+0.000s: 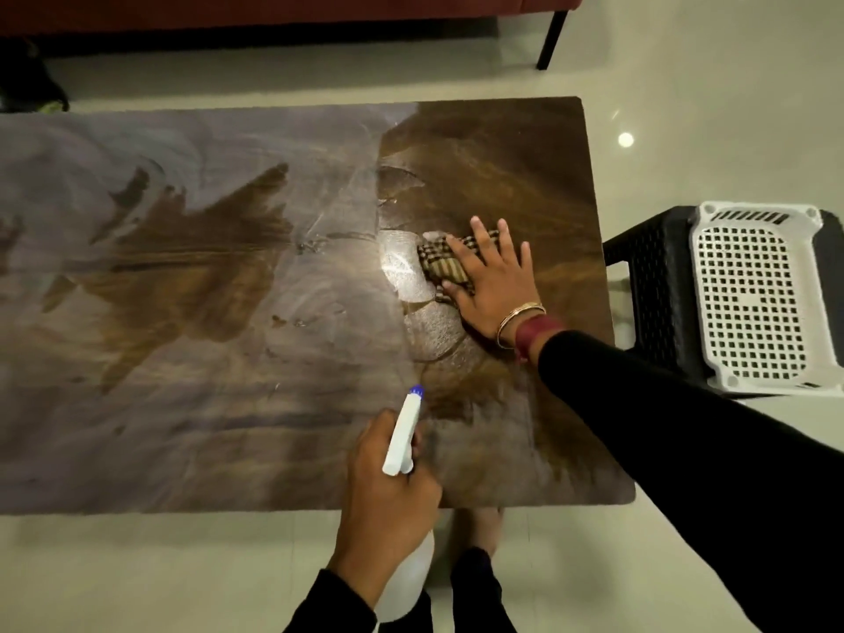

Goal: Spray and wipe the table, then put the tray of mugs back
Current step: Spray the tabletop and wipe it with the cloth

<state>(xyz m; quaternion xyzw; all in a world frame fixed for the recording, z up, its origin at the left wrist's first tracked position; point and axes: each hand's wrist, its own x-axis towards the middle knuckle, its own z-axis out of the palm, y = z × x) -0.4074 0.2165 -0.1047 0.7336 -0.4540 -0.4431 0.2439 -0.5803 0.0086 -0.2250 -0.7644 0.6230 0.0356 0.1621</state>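
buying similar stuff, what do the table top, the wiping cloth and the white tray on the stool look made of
Table top: glossy wood-look surface, grain pattern and glare; real wood or laminate, cannot tell.
Cloth: soft woven fabric, brown checked, crumpled under the right hand.
White tray: moulded plastic with perforated grid base, on a black stool.

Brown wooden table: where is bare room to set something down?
The whole left half of the brown wooden table is bare. The right part is taken: right hand presses the checked brown cloth; left hand holds the white spray bottle.
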